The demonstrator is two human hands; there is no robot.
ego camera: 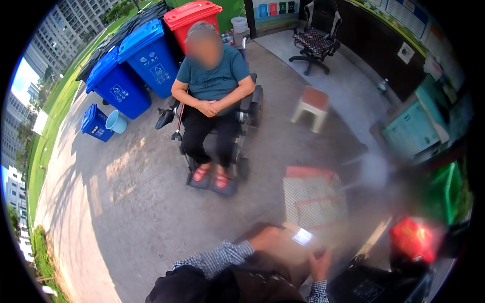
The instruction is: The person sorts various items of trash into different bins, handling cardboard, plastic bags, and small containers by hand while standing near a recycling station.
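Observation:
Low in the head view, my left hand [266,238] grips the left side of what looks like a light brown cardboard box [290,252], blurred, above my lap. A bright white patch [302,236], a label or a screen, shows near its top edge. By the box's right side is my right hand [320,264], with its fingers curled near a small dark spot. Blur hides whether it holds something. Beyond the box, a woven bag or mat [314,197] with red edges lies on the ground.
Ahead, a person in a powered wheelchair [244,113] sits with hands folded. Blue bins [151,57] and a red bin [193,17] stand behind. A stool [311,102] and an office chair [316,38] are farther right. Near my right side are a red bag [413,238] and a black bin [373,286].

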